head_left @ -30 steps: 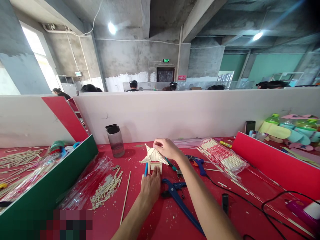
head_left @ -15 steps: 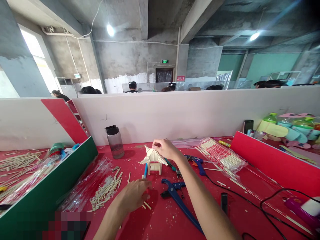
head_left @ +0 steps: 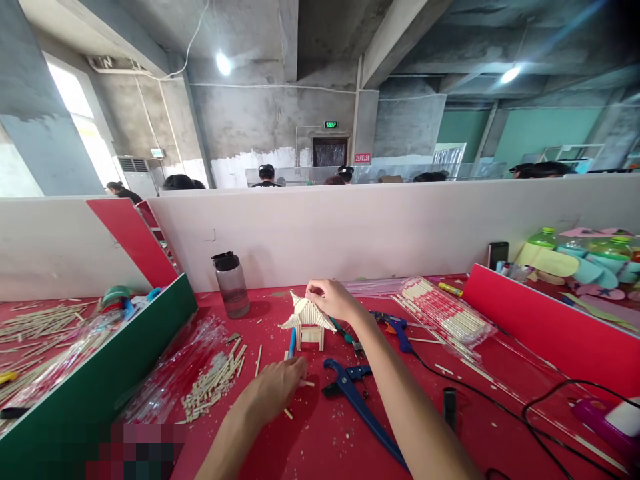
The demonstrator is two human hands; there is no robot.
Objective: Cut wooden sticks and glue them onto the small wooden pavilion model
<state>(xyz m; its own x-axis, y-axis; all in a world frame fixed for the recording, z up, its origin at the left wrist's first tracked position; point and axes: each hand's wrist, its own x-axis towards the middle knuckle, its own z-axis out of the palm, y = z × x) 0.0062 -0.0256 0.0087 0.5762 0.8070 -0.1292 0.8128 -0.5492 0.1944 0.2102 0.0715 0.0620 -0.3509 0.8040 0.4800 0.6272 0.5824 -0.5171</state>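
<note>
While my right hand (head_left: 334, 299) grips the stick pavilion (head_left: 305, 317) by its roof, my left hand (head_left: 275, 392) pinches 1 short stick (head_left: 308, 383) over the red table (head_left: 340, 437).

Two hands at a stick pavilion (head_left: 306, 317) on a red table (head_left: 330, 440).
The right hand (head_left: 333, 299) pinches its roof peak; the left hand (head_left: 273, 390), nearer, pinches a short stick (head_left: 307, 383); blue cutters (head_left: 357, 393) lie just beside.
</note>
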